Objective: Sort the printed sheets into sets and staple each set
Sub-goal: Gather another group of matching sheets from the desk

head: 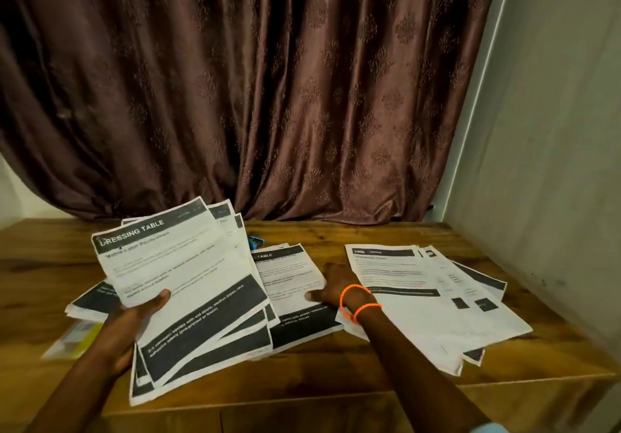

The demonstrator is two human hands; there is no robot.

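Left hand grips a fanned sheaf of sheets, thumb on top, lifted off the desk so headings can be read. Right hand, fingers flat, presses on the middle pile, probably squaring it. Third pile lies right. No set looks stapled yet.

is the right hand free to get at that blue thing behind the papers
Probably yes: the right hand lies flat on the middle sheets, holding nothing, and the blue thing sits just beyond them; only the fanned stack in the left hand partly covers it.
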